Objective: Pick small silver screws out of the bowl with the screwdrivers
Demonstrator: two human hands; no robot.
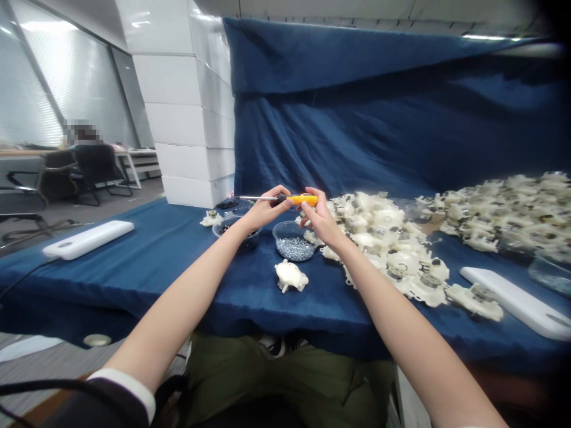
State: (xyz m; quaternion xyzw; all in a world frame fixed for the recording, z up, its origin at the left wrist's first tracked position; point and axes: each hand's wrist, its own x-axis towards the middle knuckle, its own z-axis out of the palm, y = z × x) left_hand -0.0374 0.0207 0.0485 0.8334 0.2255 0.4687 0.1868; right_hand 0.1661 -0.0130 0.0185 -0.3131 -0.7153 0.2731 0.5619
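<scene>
A screwdriver with a yellow and black handle is held level above the table, its thin shaft pointing left. My left hand grips it at the black front of the handle. On the yellow rear part, the fingers of my right hand are closed. Below my hands stands a clear bowl of small silvery screws. Nearer to me lies a single cream plastic part with short legs. Another clear bowl, holding dark small pieces, is partly hidden behind my left forearm.
Cream plastic parts are heaped on the right, with a second heap farther right. White flat devices lie at both sides. White boxes are stacked at the back left, beside a blue cloth. A person sits far left.
</scene>
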